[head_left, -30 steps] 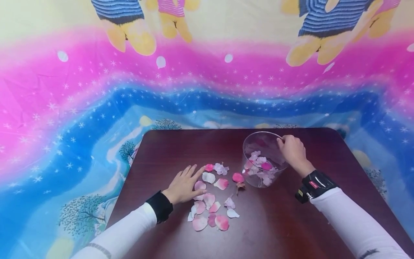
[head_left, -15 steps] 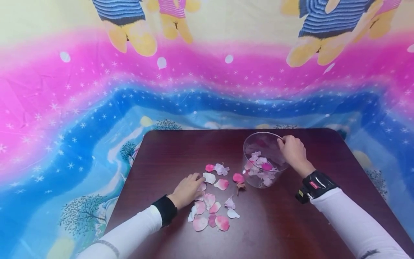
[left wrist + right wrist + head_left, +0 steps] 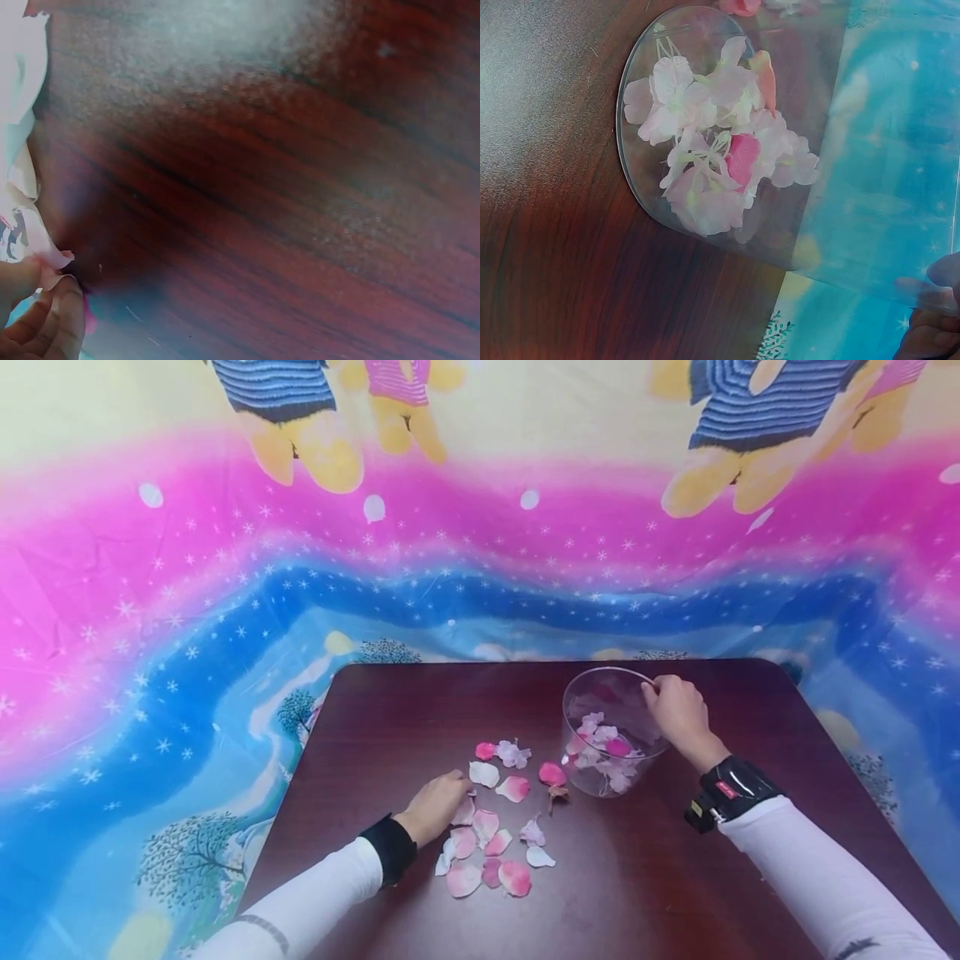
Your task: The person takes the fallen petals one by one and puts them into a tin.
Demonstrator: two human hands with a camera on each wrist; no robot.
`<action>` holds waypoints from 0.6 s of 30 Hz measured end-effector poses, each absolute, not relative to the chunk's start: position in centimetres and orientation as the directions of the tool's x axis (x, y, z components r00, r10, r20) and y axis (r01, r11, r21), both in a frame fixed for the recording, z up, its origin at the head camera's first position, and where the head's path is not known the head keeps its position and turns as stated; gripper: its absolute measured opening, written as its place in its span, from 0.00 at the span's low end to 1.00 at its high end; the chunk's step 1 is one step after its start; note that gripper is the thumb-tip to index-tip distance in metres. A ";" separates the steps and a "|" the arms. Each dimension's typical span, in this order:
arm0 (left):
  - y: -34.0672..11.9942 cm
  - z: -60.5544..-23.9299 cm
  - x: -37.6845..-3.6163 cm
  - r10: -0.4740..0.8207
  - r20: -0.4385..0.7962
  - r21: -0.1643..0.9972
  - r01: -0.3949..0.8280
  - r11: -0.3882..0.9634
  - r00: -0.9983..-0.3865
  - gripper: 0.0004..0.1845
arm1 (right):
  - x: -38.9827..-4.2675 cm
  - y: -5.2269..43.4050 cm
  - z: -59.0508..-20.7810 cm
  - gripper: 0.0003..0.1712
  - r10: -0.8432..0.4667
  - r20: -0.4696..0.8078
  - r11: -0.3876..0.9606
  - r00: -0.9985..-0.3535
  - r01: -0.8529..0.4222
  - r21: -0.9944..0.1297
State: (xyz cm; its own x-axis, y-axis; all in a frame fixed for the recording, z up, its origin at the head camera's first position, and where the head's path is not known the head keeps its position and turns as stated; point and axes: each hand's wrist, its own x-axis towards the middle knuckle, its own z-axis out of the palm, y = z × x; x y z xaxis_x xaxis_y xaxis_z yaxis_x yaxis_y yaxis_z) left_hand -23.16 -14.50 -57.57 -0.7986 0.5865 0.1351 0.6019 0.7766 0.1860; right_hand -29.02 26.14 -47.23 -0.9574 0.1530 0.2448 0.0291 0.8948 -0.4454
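Note:
My left hand is low over the table at the left side of the loose petals. Its thumb and fingers pinch a pale pink petal, seen close up in the left wrist view. My right hand grips the rim of a clear round container on its right side. Light pink blossoms and a bright pink petal lie at the bottom of the container. Beside my left fingers are a white petal and a pink-and-white petal.
Several more petals, such as a pink one, lie toward the near side of the dark wood table. A dry brown piece and a bright pink petal sit just left of the container. A patterned cloth hangs behind.
My left hand goes from spread fingers to a pinch at the petal on the left, moving slightly right and toward me. The right hand and container stay in place.

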 end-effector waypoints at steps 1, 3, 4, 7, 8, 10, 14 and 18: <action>-14.5 -57.6 -23.2 0.583 0.139 0.188 0.600 0.778 -0.800 0.11 | -29.0 26.1 -47.2 0.18 0.152 0.245 0.895 -0.957 0.028 -0.445; -14.5 -57.6 -23.2 0.574 0.145 0.192 0.593 0.782 -0.806 0.11 | -29.0 26.1 -47.3 0.18 0.150 0.243 0.895 -0.958 0.027 -0.445; -14.5 -57.6 -23.2 0.569 0.146 0.195 0.588 0.785 -0.809 0.11 | -29.0 26.2 -47.3 0.18 0.149 0.241 0.895 -0.959 0.027 -0.445; -14.5 -57.6 -23.3 0.562 0.149 0.203 0.582 0.788 -0.813 0.11 | -29.0 26.2 -47.3 0.19 0.147 0.236 0.894 -0.961 0.028 -0.446; -14.5 -57.7 -23.4 0.562 0.150 0.202 0.582 0.788 -0.813 0.11 | -29.0 26.2 -47.3 0.19 0.148 0.233 0.894 -0.961 0.029 -0.447; -14.5 -57.8 -23.5 0.564 0.150 0.198 0.583 0.788 -0.812 0.11 | -29.0 26.2 -47.3 0.20 0.149 0.229 0.894 -0.962 0.032 -0.447; -14.6 -57.8 -23.7 0.560 0.158 0.195 0.581 0.790 -0.814 0.08 | -29.1 26.2 -47.2 0.20 0.149 0.226 0.895 -0.963 0.034 -0.446; -14.7 -57.4 -24.0 0.542 0.181 0.217 0.570 0.792 -0.821 0.06 | -29.1 26.2 -47.2 0.20 0.149 0.229 0.897 -0.962 0.034 -0.442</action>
State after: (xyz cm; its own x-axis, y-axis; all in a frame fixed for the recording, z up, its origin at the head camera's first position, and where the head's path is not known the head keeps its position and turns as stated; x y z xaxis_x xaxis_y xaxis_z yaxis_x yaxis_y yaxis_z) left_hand -24.01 -14.66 -57.41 -0.8209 0.5418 0.1806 0.5705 0.7921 0.2170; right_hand -29.07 26.21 -47.18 -0.9620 0.1493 0.2286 0.0342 0.8966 -0.4415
